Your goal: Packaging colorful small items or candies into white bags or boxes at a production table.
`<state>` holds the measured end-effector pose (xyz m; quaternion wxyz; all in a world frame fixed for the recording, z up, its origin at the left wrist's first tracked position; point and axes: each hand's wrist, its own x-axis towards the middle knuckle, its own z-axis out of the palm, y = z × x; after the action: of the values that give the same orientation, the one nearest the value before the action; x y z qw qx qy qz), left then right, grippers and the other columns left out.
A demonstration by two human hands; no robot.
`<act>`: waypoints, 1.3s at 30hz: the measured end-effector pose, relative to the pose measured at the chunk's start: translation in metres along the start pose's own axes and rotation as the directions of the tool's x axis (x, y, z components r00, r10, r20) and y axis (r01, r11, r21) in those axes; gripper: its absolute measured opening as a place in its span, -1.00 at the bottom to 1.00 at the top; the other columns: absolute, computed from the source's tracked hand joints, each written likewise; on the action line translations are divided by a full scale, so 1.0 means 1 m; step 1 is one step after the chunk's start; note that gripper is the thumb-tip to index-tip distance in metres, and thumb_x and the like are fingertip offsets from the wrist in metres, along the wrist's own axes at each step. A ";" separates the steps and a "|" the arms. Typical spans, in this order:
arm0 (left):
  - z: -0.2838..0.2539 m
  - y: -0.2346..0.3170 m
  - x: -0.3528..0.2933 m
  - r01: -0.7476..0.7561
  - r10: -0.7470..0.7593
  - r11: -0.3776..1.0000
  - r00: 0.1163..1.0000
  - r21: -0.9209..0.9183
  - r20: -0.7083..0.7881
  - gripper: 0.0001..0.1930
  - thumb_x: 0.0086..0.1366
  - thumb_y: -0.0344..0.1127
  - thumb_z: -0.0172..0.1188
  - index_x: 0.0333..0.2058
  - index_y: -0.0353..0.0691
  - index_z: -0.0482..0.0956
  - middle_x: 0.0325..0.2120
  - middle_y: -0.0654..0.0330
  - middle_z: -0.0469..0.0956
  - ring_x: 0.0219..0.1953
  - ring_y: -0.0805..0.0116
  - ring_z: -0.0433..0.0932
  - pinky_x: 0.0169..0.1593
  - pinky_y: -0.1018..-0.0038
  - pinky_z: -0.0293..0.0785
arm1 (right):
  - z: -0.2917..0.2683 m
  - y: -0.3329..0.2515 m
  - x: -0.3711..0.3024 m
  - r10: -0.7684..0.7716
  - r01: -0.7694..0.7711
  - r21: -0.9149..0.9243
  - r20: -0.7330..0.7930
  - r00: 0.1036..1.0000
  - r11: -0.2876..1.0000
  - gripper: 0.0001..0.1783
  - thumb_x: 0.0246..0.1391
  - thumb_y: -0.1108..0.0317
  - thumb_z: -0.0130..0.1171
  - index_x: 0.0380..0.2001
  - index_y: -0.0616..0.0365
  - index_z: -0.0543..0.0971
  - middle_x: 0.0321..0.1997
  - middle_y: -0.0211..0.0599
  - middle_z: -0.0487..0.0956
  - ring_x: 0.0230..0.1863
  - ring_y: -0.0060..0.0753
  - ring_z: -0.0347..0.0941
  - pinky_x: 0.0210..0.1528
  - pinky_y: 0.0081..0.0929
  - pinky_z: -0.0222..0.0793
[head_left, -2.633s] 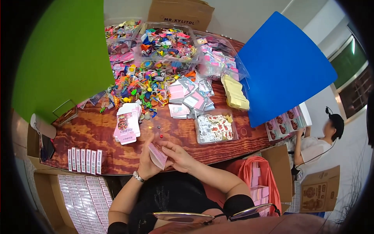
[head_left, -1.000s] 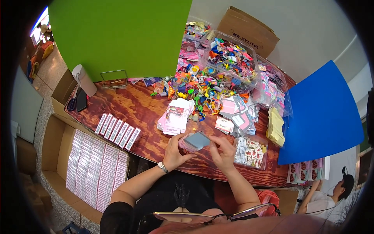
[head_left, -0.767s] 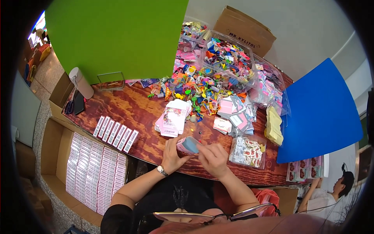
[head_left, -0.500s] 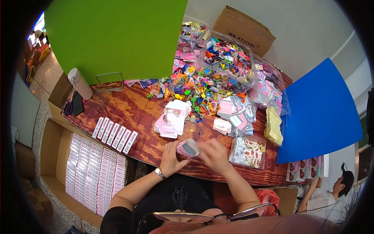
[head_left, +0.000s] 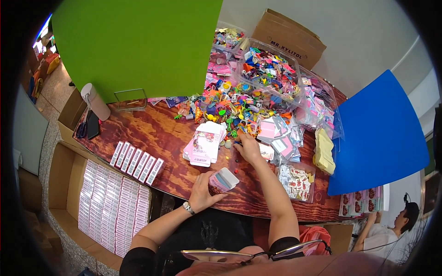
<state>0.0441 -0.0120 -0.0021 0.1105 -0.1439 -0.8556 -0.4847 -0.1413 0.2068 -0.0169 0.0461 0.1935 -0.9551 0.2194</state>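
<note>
My left hand [head_left: 201, 193] is closed round a small pink carton [head_left: 223, 181], tilted, with its top flaps open toward the right. My right hand [head_left: 248, 148] reaches to the near edge of a heap of small colourful plastic toys [head_left: 225, 103]. Its thumb and fingers bend together among the toys; what lies between them is too small to make out. Left of that hand lies a stack of flattened pink-and-white cartons [head_left: 204, 146]. Pink and grey cards [head_left: 278, 135] lie to its right.
Several closed cartons [head_left: 136, 161] stand in a row at the table's left edge, above a cardboard box [head_left: 62, 202] packed with more. A clear tray of small printed packets [head_left: 297, 184], a yellow bundle [head_left: 324, 152], a blue panel [head_left: 377, 138] and a bottle [head_left: 95, 101] surround the workspace.
My right hand has left the carton's mouth and moved up to the toy heap. The carton, still in my left hand, now shows its open flaps. A small red piece shows on the table.
</note>
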 end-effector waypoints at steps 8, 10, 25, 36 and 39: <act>0.010 -0.009 0.003 0.044 -0.044 0.998 0.999 -0.041 -0.009 -0.16 -0.11 -0.12 0.60 0.11 -0.32 0.37 -0.04 -0.05 0.49 0.02 -0.01 0.50 0.10 0.21 0.42 | -0.005 0.011 -0.021 -0.061 0.064 0.048 -0.070 0.996 0.997 -0.72 0.12 0.34 0.29 -0.09 0.10 0.57 -0.20 -0.05 0.61 -0.16 -0.02 0.57 -0.09 -0.18 0.51; 0.006 -0.009 0.000 0.032 -0.034 0.999 0.997 -0.030 -0.071 -0.18 -0.10 -0.10 0.59 0.09 -0.33 0.38 -0.09 -0.04 0.51 0.00 -0.04 0.50 0.07 0.18 0.44 | -0.052 -0.040 -0.026 0.093 -0.123 0.412 0.092 0.991 0.903 -0.70 0.12 0.36 0.29 -0.07 0.12 0.55 -0.29 -0.11 0.63 -0.24 -0.01 0.57 -0.15 -0.24 0.52; 0.012 0.000 0.003 0.036 -0.037 0.999 0.999 -0.019 -0.038 -0.13 -0.09 -0.23 0.55 0.16 -0.40 0.28 -0.05 -0.13 0.44 0.02 -0.14 0.43 0.10 0.13 0.39 | -0.104 -0.103 -0.109 -0.415 0.446 0.157 -0.194 0.889 0.881 -0.64 0.09 0.39 0.33 -0.01 0.09 0.61 -0.13 -0.24 0.66 -0.21 -0.20 0.60 -0.16 -0.35 0.56; 0.032 0.011 0.009 -0.018 0.025 0.999 0.990 -0.050 0.139 -0.07 -0.10 -0.21 0.57 0.23 -0.35 0.27 0.08 -0.12 0.42 0.10 -0.13 0.40 0.16 0.10 0.35 | -0.151 0.076 -0.201 0.204 -0.196 -0.141 0.047 0.978 0.971 -0.74 0.03 0.36 0.36 -0.18 0.09 0.62 -0.22 -0.14 0.62 -0.20 -0.06 0.60 -0.15 -0.23 0.52; 0.031 0.011 0.008 -0.017 0.025 0.998 0.986 -0.053 0.162 -0.04 -0.11 -0.21 0.58 0.25 -0.35 0.26 0.11 -0.12 0.42 0.11 -0.13 0.40 0.17 0.10 0.35 | -0.135 0.086 -0.202 0.201 -0.180 -0.211 0.083 0.976 0.961 -0.52 -0.02 0.23 0.42 0.00 -0.05 0.54 -0.08 -0.14 0.53 -0.17 -0.05 0.57 -0.15 -0.16 0.50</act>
<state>0.0386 0.0210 -0.0059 0.0418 -0.1948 -0.8475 -0.4920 0.0117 0.4075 0.0356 -0.0056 0.1060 -0.9877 0.1145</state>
